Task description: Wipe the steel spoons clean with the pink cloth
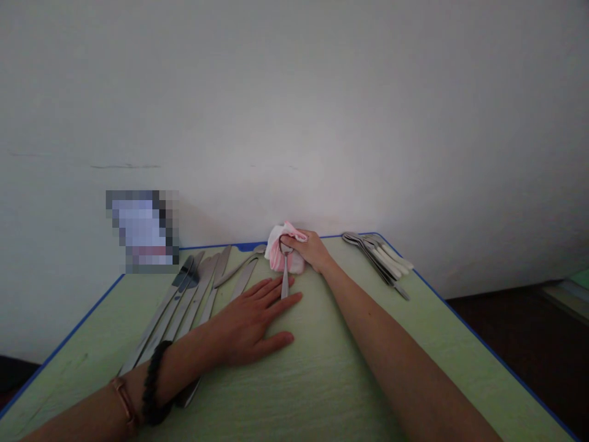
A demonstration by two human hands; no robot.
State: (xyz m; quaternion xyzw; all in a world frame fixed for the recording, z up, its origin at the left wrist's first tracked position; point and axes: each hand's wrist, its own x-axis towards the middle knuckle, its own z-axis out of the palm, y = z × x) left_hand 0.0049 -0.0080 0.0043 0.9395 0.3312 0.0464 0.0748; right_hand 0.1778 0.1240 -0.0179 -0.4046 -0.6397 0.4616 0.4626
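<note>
My left hand [252,322] lies flat on the pale green table [322,380], fingers stretched out, its fingertips on the handle end of a metal spoon [285,276]. My right hand [309,248] is closed on a pink and white cloth [281,253] at the far edge, pressing it around the spoon's bowl. A row of several table knives [193,301] lies just left of my left hand.
A bundle of several spoons and white-handled cutlery [380,255] lies at the table's far right corner. A blurred-out object [143,232] stands at the far left by the white wall. The table has a blue rim; dark floor shows to the right.
</note>
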